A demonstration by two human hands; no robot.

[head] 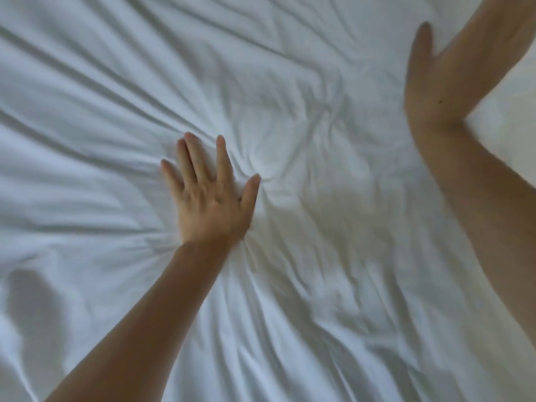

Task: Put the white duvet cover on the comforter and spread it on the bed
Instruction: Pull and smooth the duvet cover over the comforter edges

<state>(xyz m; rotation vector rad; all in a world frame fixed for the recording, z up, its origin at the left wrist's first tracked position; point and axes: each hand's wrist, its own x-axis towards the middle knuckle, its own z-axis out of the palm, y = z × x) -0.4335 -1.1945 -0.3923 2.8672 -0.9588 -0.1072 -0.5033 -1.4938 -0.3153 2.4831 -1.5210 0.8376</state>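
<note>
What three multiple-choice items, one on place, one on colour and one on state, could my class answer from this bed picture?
1. Where does the left hand lie? A on the duvet cover, mid-frame; B off the cover; C under the fabric.
2. What colour is the cover? A blue; B white; C striped.
3. How is the cover's surface? A smooth; B folded in a stack; C creased.

A: the palm lies flat with its fingers spread on the fabric. B: plain white throughout. C: creases fan out from the hand.
</note>
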